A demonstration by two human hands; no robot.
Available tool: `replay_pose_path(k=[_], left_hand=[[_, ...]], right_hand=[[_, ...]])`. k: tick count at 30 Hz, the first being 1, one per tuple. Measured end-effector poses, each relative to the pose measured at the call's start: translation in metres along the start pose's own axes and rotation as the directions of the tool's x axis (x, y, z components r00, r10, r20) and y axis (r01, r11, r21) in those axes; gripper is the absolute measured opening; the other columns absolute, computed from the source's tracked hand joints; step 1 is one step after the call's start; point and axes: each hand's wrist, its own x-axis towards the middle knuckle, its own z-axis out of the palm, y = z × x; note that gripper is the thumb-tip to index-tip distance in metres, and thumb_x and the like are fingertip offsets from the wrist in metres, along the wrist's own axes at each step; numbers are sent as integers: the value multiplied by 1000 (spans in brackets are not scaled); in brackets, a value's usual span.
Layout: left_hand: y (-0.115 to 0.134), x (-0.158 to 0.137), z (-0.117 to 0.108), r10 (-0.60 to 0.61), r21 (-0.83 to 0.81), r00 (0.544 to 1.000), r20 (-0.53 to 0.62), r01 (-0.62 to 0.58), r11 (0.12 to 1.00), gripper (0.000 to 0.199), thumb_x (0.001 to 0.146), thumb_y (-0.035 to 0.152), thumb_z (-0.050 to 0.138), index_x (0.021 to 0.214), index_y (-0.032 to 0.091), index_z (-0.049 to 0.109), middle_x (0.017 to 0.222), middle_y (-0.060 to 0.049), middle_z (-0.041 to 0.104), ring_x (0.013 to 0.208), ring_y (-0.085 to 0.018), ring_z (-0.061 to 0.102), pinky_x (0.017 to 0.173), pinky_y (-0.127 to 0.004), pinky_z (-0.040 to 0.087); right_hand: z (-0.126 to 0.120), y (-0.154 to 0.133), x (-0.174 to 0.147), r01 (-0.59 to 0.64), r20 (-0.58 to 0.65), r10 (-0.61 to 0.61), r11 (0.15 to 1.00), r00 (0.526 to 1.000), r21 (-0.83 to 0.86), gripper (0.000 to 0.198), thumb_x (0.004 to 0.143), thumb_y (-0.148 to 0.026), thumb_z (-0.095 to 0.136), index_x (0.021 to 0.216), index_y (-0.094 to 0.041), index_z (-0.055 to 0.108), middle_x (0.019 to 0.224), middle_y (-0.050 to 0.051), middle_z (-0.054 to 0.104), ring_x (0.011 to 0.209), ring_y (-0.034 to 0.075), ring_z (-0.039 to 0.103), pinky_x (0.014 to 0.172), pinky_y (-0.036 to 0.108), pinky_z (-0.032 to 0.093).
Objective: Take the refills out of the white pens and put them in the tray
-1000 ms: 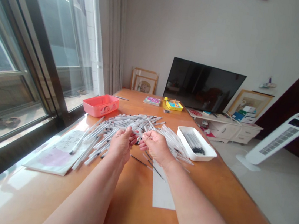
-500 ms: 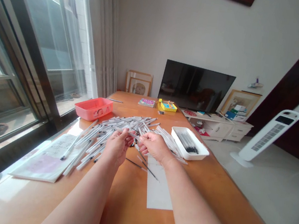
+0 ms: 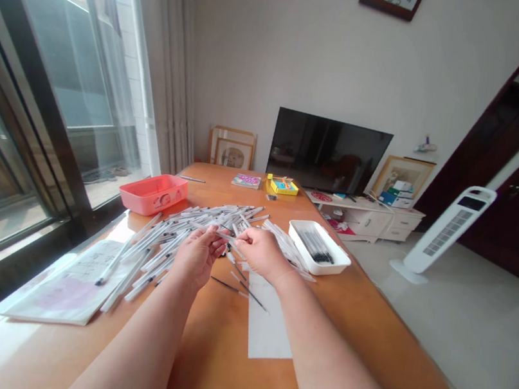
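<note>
Between my hands lies a thin, whitish clear pen barrel, roughly level over the near side of a pile. My left hand pinches its left end, and the fingers of my right hand are closed on the other end. Behind and to the left spreads the heap of clear pens, several with black tips. Just below my hands, a few dark pen refills lie on the wood and across a white sheet of paper. The finer details at my fingertips are too small to make out.
A white tray of black-ended pens or refills stands right of the pile. A red plastic basket is at the left, with a paper booklet nearer me. A small book and yellow box sit at the table's far end.
The camera view has tilted and shifted slightly, so the scene sits a little further left. Both hands still hold the pen barrel; the right hand seems a bit more over it.
</note>
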Motion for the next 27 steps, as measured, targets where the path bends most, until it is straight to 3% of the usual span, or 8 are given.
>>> replay_pose_path(k=[8, 11, 14, 18, 21, 24, 27], left_hand=[[2, 0, 0, -20, -19, 1000, 24, 21, 1000, 19, 82, 26, 74, 90, 17, 60, 77, -6, 71, 69, -17, 72, 59, -24, 55], [0, 2, -2, -33, 2, 999, 6, 33, 999, 18, 83, 25, 72, 92, 17, 60, 84, -10, 73, 75, -19, 73, 61, -24, 56], [-1, 5, -5, -56, 38, 997, -49, 58, 998, 18, 84, 24, 71, 96, 17, 60, 95, -14, 74, 78, -19, 73, 61, -25, 57], [-3, 5, -6, -77, 70, 994, -79, 82, 994, 16, 84, 22, 69, 97, 16, 61, 95, -15, 73, 73, -17, 72, 58, -23, 56], [-3, 3, -5, -82, 88, 993, -83, 90, 992, 15, 83, 19, 69, 96, 15, 61, 92, -14, 72, 69, -16, 71, 55, -21, 55], [-2, 2, -4, -87, 104, 992, -95, 97, 990, 15, 84, 18, 68, 96, 14, 61, 91, -14, 72, 67, -15, 70, 53, -20, 54], [-3, 2, -3, -87, 124, 991, -99, 99, 987, 12, 85, 17, 66, 96, 13, 61, 92, -15, 71, 67, -15, 70, 53, -20, 55]], right_hand=[[-14, -13, -1, -2, -14, 1, 996, 1000, -91, 9, 78, -24, 63, 72, -20, 69, 67, -1, 68, 63, 14, 58, 58, 23, 39], [-21, -5, -4, -13, -46, 11, 998, 999, -54, 10, 78, -26, 62, 73, -20, 68, 65, -1, 67, 62, 13, 58, 57, 23, 39], [-37, 13, -8, -60, -158, 68, 997, 985, 55, 11, 77, -30, 63, 74, -20, 67, 67, -1, 67, 63, 14, 58, 59, 23, 43], [-76, 41, -11, -121, -356, 241, 937, 903, 328, 16, 72, -33, 66, 81, -19, 66, 70, 0, 66, 62, 14, 59, 54, 23, 45], [-112, 58, -12, -122, -455, 375, 861, 807, 493, 18, 67, -28, 70, 80, -18, 64, 67, 1, 66, 56, 13, 57, 47, 22, 45], [-143, 71, -12, -12, -532, 413, 797, 739, 603, 21, 60, -19, 75, 77, -17, 63, 61, -2, 61, 53, 9, 54, 44, 17, 41], [-168, 82, -11, 38, -560, 428, 770, 709, 637, 25, 60, -22, 78, 80, -18, 62, 62, -4, 60, 51, 7, 52, 44, 15, 40]])
